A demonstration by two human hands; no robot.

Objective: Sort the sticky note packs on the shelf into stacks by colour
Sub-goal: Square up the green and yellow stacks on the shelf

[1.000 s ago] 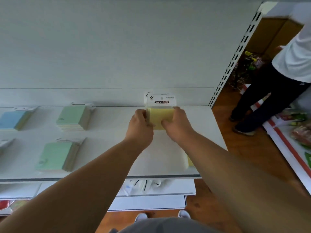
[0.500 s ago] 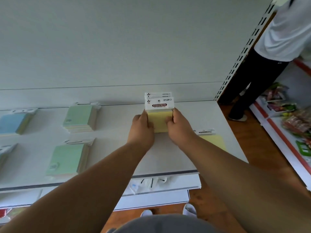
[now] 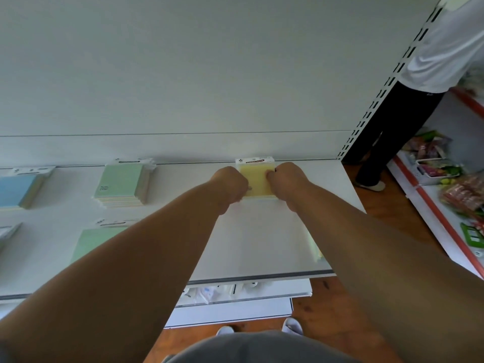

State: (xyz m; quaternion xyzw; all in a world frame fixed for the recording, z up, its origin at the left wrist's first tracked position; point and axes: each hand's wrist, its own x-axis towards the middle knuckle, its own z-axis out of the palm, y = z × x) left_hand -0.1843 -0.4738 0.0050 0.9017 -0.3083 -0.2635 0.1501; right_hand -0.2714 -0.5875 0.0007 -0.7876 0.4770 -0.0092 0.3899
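A stack of yellow sticky note packs point(image 3: 257, 179) lies flat at the back of the white shelf point(image 3: 262, 242), its white header card toward the wall. My left hand point(image 3: 230, 187) grips its left side and my right hand point(image 3: 286, 183) grips its right side. A green stack point(image 3: 121, 183) sits at the back left, a second green stack point(image 3: 97, 242) in front of it, partly hidden by my left arm. A blue stack point(image 3: 18, 189) lies at the far left. Another yellow pack point(image 3: 315, 251) peeks out beside my right forearm.
A person in a white shirt and dark trousers point(image 3: 408, 106) stands to the right of the shelf's slotted upright point(image 3: 387, 93). A lower shelf point(image 3: 235, 292) holds white packets. Goods fill a red-edged rack point(image 3: 455, 195) at the far right.
Both hands have moved the yellow stack away from me and laid it flat at the back of the shelf; before, it was held up and tilted toward me.
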